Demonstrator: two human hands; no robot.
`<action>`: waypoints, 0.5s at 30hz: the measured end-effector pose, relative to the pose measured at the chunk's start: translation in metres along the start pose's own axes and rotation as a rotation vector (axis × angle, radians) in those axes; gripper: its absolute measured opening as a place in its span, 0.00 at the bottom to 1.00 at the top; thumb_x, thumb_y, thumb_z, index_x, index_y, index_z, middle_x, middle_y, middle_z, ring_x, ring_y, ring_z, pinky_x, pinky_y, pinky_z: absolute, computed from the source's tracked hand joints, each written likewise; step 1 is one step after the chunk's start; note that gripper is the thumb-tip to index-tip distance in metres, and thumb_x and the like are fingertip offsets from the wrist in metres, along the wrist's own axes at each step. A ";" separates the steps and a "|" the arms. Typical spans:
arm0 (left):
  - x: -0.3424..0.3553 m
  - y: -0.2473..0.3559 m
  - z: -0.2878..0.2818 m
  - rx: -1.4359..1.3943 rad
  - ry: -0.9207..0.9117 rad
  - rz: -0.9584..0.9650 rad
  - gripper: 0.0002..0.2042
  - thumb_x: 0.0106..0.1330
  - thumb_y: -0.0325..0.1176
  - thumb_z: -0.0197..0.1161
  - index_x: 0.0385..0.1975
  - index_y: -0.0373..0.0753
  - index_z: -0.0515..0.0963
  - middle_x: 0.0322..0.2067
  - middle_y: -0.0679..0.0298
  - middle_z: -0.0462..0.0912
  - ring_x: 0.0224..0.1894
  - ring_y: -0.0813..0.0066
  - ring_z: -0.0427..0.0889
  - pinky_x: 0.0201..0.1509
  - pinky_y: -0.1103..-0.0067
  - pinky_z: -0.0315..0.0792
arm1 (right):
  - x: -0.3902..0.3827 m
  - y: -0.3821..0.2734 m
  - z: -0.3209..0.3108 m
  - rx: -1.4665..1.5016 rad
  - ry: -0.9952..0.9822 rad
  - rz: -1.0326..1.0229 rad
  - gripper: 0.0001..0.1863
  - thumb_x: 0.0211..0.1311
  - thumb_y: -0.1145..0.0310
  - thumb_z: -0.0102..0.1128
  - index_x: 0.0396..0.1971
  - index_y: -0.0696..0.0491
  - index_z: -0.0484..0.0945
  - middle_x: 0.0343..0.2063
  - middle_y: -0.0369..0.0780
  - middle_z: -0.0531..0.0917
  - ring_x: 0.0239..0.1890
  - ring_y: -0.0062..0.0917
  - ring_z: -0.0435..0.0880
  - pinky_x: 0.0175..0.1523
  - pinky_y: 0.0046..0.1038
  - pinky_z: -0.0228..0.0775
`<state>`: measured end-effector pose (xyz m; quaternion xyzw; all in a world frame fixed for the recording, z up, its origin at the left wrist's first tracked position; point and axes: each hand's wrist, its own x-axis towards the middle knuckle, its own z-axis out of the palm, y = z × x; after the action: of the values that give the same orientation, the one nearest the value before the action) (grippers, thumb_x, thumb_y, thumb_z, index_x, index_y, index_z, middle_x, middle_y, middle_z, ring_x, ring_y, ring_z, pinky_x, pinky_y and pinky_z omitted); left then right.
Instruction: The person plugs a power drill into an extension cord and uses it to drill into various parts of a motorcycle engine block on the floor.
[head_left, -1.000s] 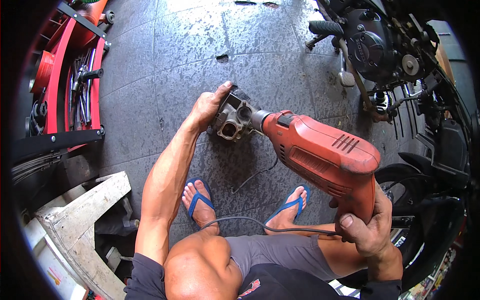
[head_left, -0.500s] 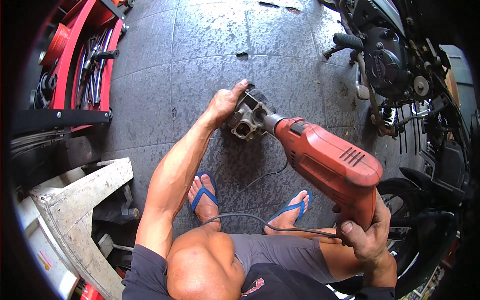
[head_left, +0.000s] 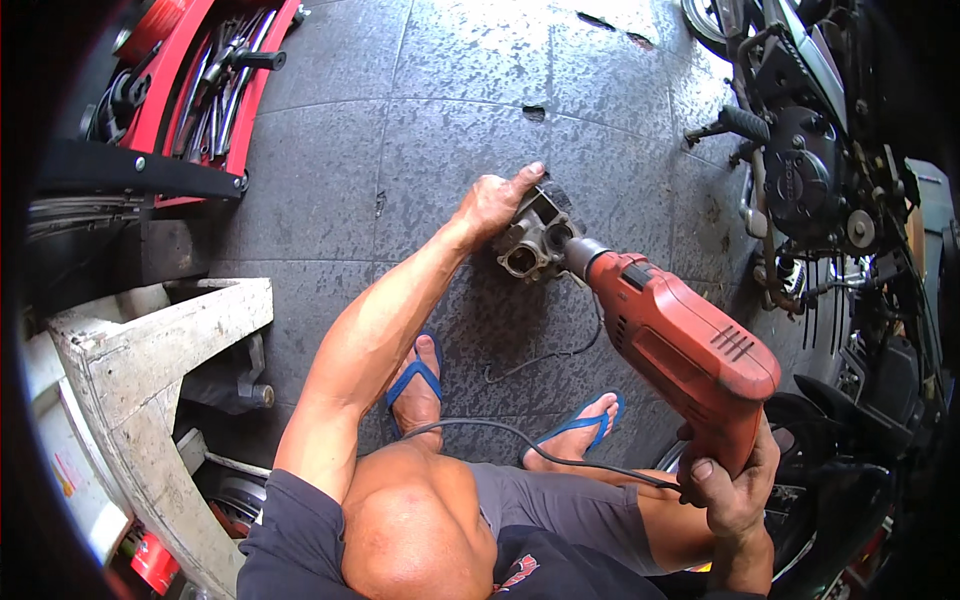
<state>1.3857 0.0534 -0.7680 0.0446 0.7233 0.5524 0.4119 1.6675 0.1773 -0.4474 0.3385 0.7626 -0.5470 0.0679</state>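
My left hand (head_left: pixel 492 208) grips a grey cast-metal engine part with round openings (head_left: pixel 523 260), holding it up in front of me over the floor. Its fingers wrap behind the part, mostly out of sight, with the thumb along the top. In my right hand (head_left: pixel 735 485) is the handle of a red corded power drill (head_left: pixel 690 335), whose body slants up and leftward. The drill's chuck (head_left: pixel 585 257) sits right beside the part's right-hand opening. Whatever bit it carries is hard to make out there. A dark cord (head_left: pixel 540 440) runs from the handle leftward across my legs.
A red tool tray (head_left: pixel 243 120) full of metal tools stands at the far left. Nearer on the left is a worn whitish stand (head_left: pixel 150 350). A motorcycle (head_left: pixel 800 180) lines the right side. My feet in blue flip-flops (head_left: pixel 417 380) rest on dark floor tiles (head_left: pixel 450 130).
The view has turned slightly, so the tray, floor and motorcycle appear farther right. Both hands, the part and the drill keep about the same arrangement, the chuck still against the opening.
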 end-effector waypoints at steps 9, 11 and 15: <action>-0.002 0.002 -0.001 0.172 0.075 0.054 0.47 0.65 0.77 0.42 0.28 0.29 0.85 0.31 0.40 0.86 0.42 0.48 0.86 0.50 0.59 0.74 | -0.001 0.015 0.003 0.041 0.035 -0.051 0.32 0.52 0.74 0.63 0.58 0.69 0.68 0.39 0.48 0.84 0.27 0.19 0.83 0.32 0.21 0.77; -0.006 0.002 -0.001 0.156 0.061 0.026 0.48 0.66 0.77 0.38 0.30 0.29 0.85 0.35 0.39 0.86 0.47 0.45 0.85 0.54 0.58 0.72 | -0.002 0.021 0.001 0.010 0.012 -0.105 0.32 0.52 0.74 0.63 0.58 0.69 0.67 0.39 0.49 0.84 0.28 0.19 0.83 0.33 0.21 0.77; -0.004 -0.001 0.000 0.109 0.101 0.024 0.47 0.67 0.76 0.37 0.31 0.30 0.85 0.36 0.39 0.86 0.47 0.45 0.84 0.56 0.59 0.71 | -0.008 0.017 0.006 0.042 0.024 -0.039 0.32 0.53 0.73 0.64 0.58 0.69 0.67 0.39 0.49 0.84 0.28 0.20 0.83 0.33 0.21 0.77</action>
<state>1.3885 0.0506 -0.7671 0.0477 0.7717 0.5184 0.3652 1.6814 0.1716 -0.4592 0.3314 0.7581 -0.5602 0.0409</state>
